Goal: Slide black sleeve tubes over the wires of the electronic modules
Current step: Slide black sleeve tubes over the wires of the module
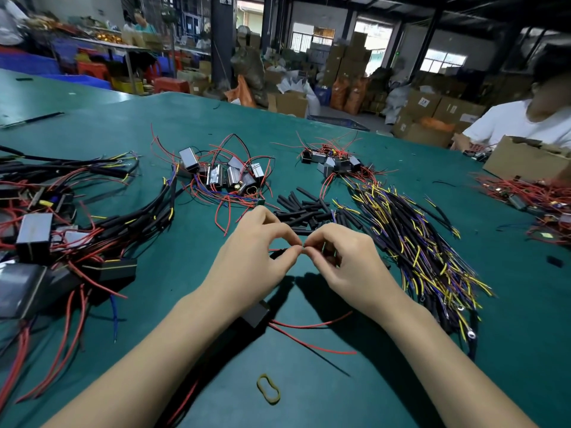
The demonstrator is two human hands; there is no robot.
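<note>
My left hand [256, 257] and my right hand [343, 261] meet fingertip to fingertip above the green table [185, 125]. The left hand pinches a black sleeve tube [279, 252] with a red wire running into it. The right hand pinches the wire end at the same spot; what lies inside its fingers is mostly hidden. A black electronic module [256, 313] lies under my left wrist with red wires [309, 327] trailing right. A heap of loose black sleeve tubes [304, 211] sits just beyond my hands.
Sleeved modules [61, 236] are piled at the left. Two heaps of bare modules with red wires [225, 177] [335, 162] lie farther back. A bundle of yellow and purple sleeved wires [423, 251] spreads at the right. A yellow rubber band [268, 388] lies near me. Another person [522, 118] works at the far right.
</note>
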